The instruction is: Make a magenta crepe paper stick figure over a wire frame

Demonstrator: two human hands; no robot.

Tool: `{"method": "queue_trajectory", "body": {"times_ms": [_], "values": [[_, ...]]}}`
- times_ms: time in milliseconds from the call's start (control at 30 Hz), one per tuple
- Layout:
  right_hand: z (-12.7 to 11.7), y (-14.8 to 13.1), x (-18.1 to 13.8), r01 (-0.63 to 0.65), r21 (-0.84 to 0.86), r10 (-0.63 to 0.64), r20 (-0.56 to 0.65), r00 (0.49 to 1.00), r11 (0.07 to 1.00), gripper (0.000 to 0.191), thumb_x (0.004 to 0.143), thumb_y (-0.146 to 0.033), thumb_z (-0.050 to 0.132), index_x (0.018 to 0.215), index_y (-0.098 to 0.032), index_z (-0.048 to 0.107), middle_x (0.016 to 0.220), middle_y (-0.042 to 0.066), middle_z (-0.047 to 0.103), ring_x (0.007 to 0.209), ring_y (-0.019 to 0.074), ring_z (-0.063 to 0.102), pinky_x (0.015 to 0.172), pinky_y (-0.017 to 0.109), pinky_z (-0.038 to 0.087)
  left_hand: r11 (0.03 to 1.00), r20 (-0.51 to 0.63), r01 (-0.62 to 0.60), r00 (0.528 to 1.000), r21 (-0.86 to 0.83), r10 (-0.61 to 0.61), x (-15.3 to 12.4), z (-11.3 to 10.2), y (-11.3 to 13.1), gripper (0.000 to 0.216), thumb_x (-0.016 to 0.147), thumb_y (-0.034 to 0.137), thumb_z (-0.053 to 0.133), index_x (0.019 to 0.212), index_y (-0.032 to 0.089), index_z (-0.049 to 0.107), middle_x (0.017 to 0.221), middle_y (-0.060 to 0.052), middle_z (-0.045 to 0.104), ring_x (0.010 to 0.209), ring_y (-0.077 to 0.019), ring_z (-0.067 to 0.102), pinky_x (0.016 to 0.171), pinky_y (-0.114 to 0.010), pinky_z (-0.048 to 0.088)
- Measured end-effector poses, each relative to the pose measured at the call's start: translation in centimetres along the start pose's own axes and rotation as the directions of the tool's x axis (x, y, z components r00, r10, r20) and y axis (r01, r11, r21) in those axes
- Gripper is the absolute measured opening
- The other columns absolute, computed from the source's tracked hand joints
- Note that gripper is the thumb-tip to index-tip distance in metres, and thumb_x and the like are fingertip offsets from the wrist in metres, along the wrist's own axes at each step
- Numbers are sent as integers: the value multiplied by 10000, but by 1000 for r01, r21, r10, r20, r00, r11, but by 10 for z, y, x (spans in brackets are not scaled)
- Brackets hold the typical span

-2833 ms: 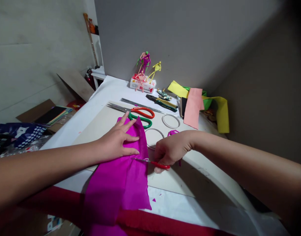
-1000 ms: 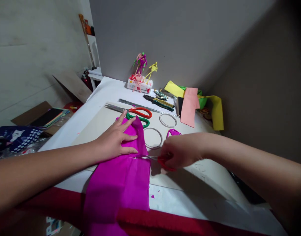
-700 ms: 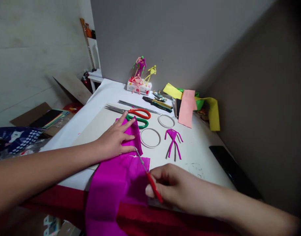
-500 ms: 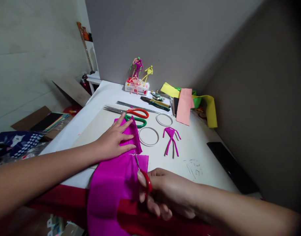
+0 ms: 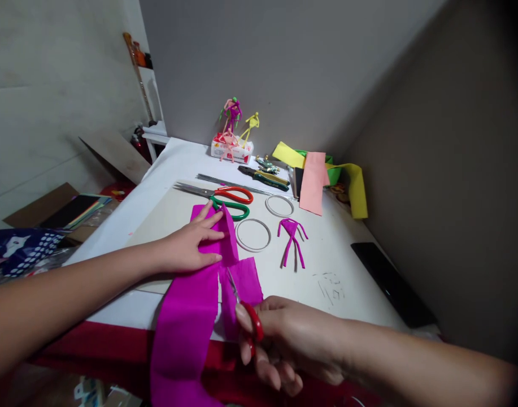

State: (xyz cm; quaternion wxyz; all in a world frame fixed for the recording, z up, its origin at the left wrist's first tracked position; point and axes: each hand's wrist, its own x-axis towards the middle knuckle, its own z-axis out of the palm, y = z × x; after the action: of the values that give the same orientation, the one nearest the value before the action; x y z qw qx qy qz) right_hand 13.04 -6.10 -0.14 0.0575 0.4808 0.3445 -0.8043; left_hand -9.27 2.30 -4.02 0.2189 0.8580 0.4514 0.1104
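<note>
My left hand lies flat with fingers spread on a magenta strip of crepe paper, pressing it to the board. In my right hand is a small pair of red-handled scissors, thumb and fingers in the loops. Their blades point away from me at a slit in the paper, which parts a smaller piece on the right from the long strip. That strip hangs over the table's front edge. To the right lies a magenta wrapped-wire figure.
Larger scissors, two wire rings, pliers and thin wires lie beyond my left hand. Small figures stand by a white box at the back. Coloured paper strips and a black phone are on the right.
The slit in the magenta paper has opened, and the right-hand piece has swung away from the strip. My left hand stays on the paper; the view has shifted slightly.
</note>
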Motion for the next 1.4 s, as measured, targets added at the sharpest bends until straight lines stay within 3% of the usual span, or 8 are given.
{"method": "queue_trajectory", "body": {"times_ms": [167,367,667,967,1400], "values": [[13,-1,10,-5,11,4,31,1000,1000,511,905,-544,425,631,-143,585,329,-22,494,192,60,350,235,143,307,1000,9,-4,1000,3,3,1,1,-2,535,769,443,650,1248,207,628,1569,-79,154,1428,-372,-55,1145,-573,90],[22,-1,20,-19,119,21,-15,1000,993,499,927,-503,350,628,-158,554,333,-21,485,204,60,326,237,143,272,1000,26,-23,999,-15,24,2,0,-8,585,756,535,650,1260,241,615,1571,-73,123,1426,-368,-68,1137,-584,78],[35,0,29,48,171,-35,-82,996,984,507,936,-554,348,667,-161,523,344,-34,475,245,67,322,279,161,258,1000,58,-13,998,-6,13,3,-2,-8,617,756,530,653,1291,229,586,1570,-102,107,1425,-355,-70,1137,-571,92],[41,5,35,104,151,-78,-168,983,983,500,927,-585,374,707,-160,518,339,-52,466,242,72,321,283,173,264,999,44,1,999,-42,1,3,-3,-7,643,735,567,647,1269,212,606,1572,-96,147,1433,-320,140,1147,-454,211],[43,9,36,166,153,-138,-178,974,974,476,974,-491,346,683,-160,528,314,-61,441,212,60,287,236,146,260,998,37,8,999,-63,-5,3,-4,-9,638,717,563,665,1255,224,618,1570,-83,170,1430,-307,172,1148,-422,223]]}}
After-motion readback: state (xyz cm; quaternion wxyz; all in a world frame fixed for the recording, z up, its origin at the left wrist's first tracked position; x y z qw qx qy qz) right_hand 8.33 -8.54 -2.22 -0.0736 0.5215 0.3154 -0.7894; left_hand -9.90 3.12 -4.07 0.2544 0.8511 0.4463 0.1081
